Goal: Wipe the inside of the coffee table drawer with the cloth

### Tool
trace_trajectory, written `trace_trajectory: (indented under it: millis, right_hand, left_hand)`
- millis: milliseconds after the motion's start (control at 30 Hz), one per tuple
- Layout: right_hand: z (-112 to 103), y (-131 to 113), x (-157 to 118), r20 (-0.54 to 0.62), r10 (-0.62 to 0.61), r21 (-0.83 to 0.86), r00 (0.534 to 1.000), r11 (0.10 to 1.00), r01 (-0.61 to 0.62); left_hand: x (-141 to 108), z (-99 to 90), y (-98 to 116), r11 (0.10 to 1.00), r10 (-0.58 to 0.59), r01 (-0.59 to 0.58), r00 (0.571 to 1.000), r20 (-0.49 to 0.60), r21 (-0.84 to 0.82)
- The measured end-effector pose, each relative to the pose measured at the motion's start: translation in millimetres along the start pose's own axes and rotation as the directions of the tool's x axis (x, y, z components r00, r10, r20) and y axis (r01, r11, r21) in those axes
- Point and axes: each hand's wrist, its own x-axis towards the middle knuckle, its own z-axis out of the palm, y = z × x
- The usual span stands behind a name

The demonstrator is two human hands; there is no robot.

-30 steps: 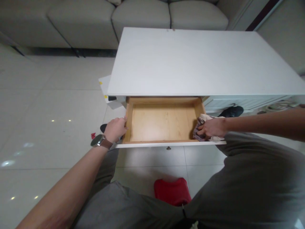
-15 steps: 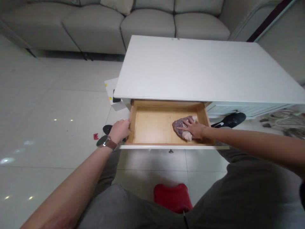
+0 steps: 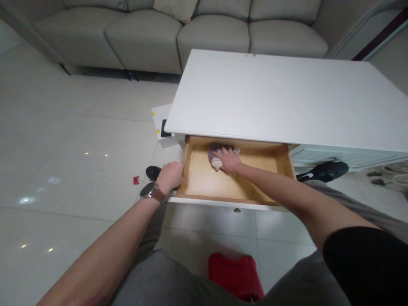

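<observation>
A pulled-out wooden drawer [image 3: 204, 185] has a pale bare bottom and a white front with a small knob [image 3: 237, 210]. Inside it, near the back left, lies a bunched purple-grey and cream cloth [image 3: 216, 163]. My right hand [image 3: 230, 160] presses down on this cloth, fingers over it, so part of the cloth is hidden. At the drawer's left side wall, my left hand [image 3: 172, 175] is closed around the edge, its fingertips out of sight.
The drawer belongs to a white table [image 3: 267, 97], with a grey sofa [image 3: 210, 40] behind. A white box [image 3: 167, 141] stands on the floor at left. Below the drawer is a red stool [image 3: 234, 274]. A black shoe [image 3: 328, 171] shows at right, a red scrap [image 3: 136, 180] at left.
My right hand has slid the cloth from the drawer's right side to its back left. My left hand keeps its place on the drawer's side. The view has shifted slightly.
</observation>
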Motion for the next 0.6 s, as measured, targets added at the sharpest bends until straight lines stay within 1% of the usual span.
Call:
trace_trajectory:
  millis: [67, 100, 133, 167, 200, 233, 267, 333, 400, 467, 533, 600]
  right_hand:
    - [-2, -43, 28, -0.055, -0.024, 0.049, 0.998, 0.998, 0.027]
    - [-2, -62, 39, -0.063, -0.033, 0.069, 0.997, 0.997, 0.037]
    - [-2, -78, 48, -0.071, -0.037, 0.082, 0.997, 0.996, 0.042]
    - [-1, -91, 55, -0.089, -0.011, 0.096, 0.996, 0.995, 0.019]
    - [0, -98, 59, -0.099, -0.003, 0.103, 0.995, 0.995, 0.013]
    - [1, -101, 60, -0.106, -0.003, 0.105, 0.994, 0.994, 0.015]
    - [1, -98, 59, -0.105, -0.016, 0.103, 0.994, 0.994, 0.027]
    - [0, -77, 48, -0.082, -0.063, 0.091, 0.995, 0.993, 0.071]
    - [-2, -41, 28, -0.048, -0.079, 0.075, 0.996, 0.994, 0.082]
    - [-3, 5, 1, -0.013, -0.071, 0.048, 0.997, 0.996, 0.071]
    - [-3, 57, -31, 0.053, -0.072, 0.004, 0.996, 0.997, 0.072]
    - [1, 105, -64, 0.090, 0.017, -0.051, 0.996, 0.999, -0.012]
  left_hand:
    - [0, -0.3, 0, 1.000, -0.004, 0.004, 1.000, 0.004, 0.003]
    - [0, -0.5, 0, 1.000, -0.007, 0.007, 1.000, 0.008, 0.004]
    - [0, -0.7, 1, 1.000, -0.010, 0.010, 1.000, 0.012, 0.006]
    - [-1, -0.9, 1, 1.000, -0.013, 0.013, 1.000, 0.016, 0.010]
    - [-1, -1.2, 1, 1.000, -0.017, 0.016, 1.000, 0.020, 0.015]
    - [-1, -1.5, 2, 1.000, -0.019, 0.019, 1.000, 0.022, 0.021]
    - [-1, -1.7, 2, 0.999, -0.020, 0.019, 1.000, 0.022, 0.028]
    - [-1, -1.9, 3, 0.999, -0.015, 0.014, 1.000, 0.017, 0.045]
    - [-1, -1.3, 4, 0.999, -0.010, 0.009, 1.000, 0.011, 0.053]
    - [-1, -0.2, 4, 0.999, -0.008, 0.008, 1.000, 0.012, 0.047]
    - [-1, 1.0, 4, 0.999, -0.009, 0.009, 1.000, 0.012, 0.041]
    - [-1, 1.9, 3, 0.999, -0.011, 0.011, 1.000, 0.005, 0.042]
